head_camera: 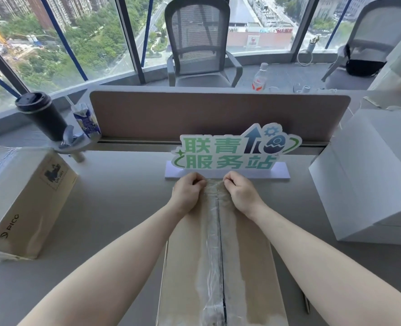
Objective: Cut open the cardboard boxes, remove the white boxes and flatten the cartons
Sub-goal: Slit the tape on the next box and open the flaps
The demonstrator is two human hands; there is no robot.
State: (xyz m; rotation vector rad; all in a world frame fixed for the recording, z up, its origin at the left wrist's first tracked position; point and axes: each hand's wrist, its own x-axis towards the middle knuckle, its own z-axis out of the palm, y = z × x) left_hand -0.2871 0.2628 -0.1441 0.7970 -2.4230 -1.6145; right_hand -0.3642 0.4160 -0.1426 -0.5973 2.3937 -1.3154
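Cardboard box (241, 267) lies centre-near on the grey desk (114, 208), long axis running away from the viewer; its near end is cut off by the bottom edge. Clear tape (212, 243) runs along the top, with a dark slit showing along the centre seam between the two flaps.

Left hand (187, 192) and right hand (240, 191) both sit at the far end of the box, on either side of the seam, fingers curled under. Each appears to pinch the crumpled end of the tape, but the fingertips are hidden behind the knuckles, so the exact hold is hard to make out.

Second cardboard box (28, 198) stands at left, printed "PICO", taped; its left part runs out of view. White box (371, 175) sits at right, well apart from the hands, its right side cropped.

Just beyond the hands: a green-lettered sign (234, 149) on a white base, in front of the brown divider panel (218, 114). Far left: a dark tumbler (42, 114) and a small drink carton (86, 121) with a straw.

A thin pen-like object (307, 302) lies right of the box, partly hidden by the right forearm; cannot tell what it is
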